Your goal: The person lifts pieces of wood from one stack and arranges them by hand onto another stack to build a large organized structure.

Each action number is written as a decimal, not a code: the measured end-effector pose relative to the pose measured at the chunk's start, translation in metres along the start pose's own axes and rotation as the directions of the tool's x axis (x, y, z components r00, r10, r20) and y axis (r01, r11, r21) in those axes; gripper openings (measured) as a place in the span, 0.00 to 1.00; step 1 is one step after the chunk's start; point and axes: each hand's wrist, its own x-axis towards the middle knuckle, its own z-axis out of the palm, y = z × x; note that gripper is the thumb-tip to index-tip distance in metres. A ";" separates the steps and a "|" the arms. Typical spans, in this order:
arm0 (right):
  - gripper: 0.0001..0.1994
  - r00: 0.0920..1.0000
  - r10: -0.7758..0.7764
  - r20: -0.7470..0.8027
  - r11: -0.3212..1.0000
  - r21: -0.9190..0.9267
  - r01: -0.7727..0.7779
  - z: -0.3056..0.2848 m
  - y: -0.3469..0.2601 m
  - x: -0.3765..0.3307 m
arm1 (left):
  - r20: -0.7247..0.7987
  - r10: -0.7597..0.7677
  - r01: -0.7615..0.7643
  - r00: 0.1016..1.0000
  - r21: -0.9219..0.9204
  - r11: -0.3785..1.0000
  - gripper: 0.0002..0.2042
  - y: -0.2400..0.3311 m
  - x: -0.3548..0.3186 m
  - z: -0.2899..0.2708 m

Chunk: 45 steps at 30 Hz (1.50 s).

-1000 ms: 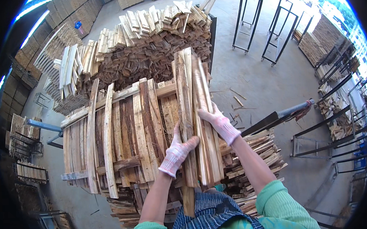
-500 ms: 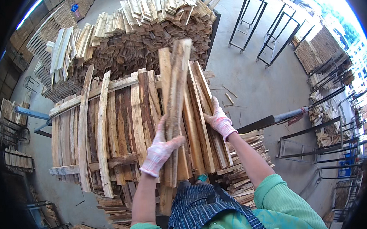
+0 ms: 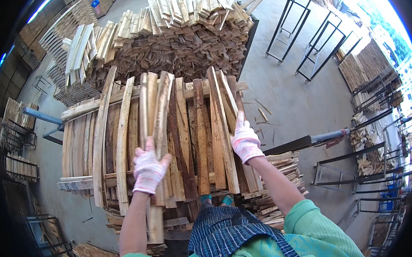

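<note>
Wooden boards (image 3: 201, 138) lie side by side in the head view, several across slats (image 3: 81, 110). Left hand (image 3: 147, 171): gloved fingers spread wide over boards, grip indeterminable. Right hand (image 3: 247, 142): fingers close together at the rightmost boards, grip likewise unclear.
</note>
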 end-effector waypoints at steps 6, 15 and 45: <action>0.46 0.993 -0.006 -0.119 0.921 0.387 0.052 0.040 0.041 0.025 | -0.069 0.007 0.003 0.998 0.153 0.988 0.47 0.022 0.001 0.019; 0.32 0.983 0.106 -0.150 0.811 0.585 0.002 0.056 0.075 0.029 | -0.048 -0.037 0.031 0.998 -0.129 0.991 0.43 -0.039 0.037 -0.011; 0.48 1.000 0.031 -0.001 0.609 0.793 -0.018 0.055 0.045 0.023 | -0.389 0.409 -0.367 0.826 0.181 0.912 0.35 0.098 0.016 0.169</action>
